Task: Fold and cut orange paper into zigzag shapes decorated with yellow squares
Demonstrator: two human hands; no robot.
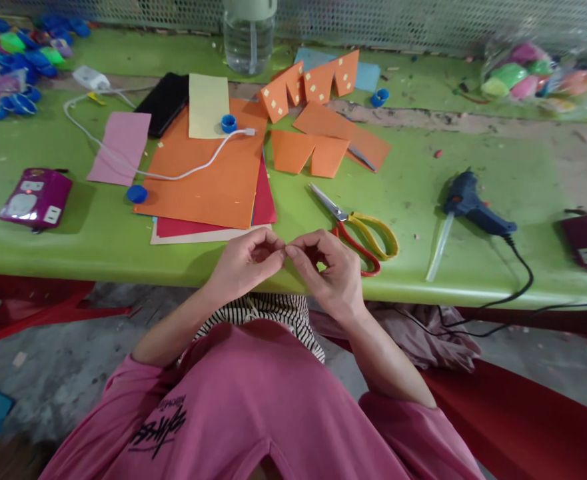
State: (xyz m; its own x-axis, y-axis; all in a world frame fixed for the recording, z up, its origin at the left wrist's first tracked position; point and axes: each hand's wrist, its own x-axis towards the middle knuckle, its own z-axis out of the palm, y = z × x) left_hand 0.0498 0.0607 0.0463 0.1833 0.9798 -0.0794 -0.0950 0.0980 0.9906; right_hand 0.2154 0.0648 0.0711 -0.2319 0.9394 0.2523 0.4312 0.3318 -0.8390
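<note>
My left hand point(250, 262) and my right hand point(329, 272) meet fingertip to fingertip over the table's front edge. Both are closed in a pinch, and whatever they hold is too small or too hidden to name. Scissors point(346, 219) with one yellow and one red handle lie just beyond my right hand. Past my left hand is a stack of coloured sheets, an orange sheet point(208, 180) on top and a red sheet point(266, 203) beneath. Folded orange cut-outs with pale yellow squares point(318, 83) stand farther back, near a plain orange cut-out point(303, 152).
A blue glue gun point(476, 203) with its cord lies right. Purple power boxes point(36, 198) sit at both sides. A white cable point(188, 175) crosses the sheets near a black phone-like object point(166, 103). A water bottle point(250, 37) stands at the back; blue caps point(136, 194) lie about.
</note>
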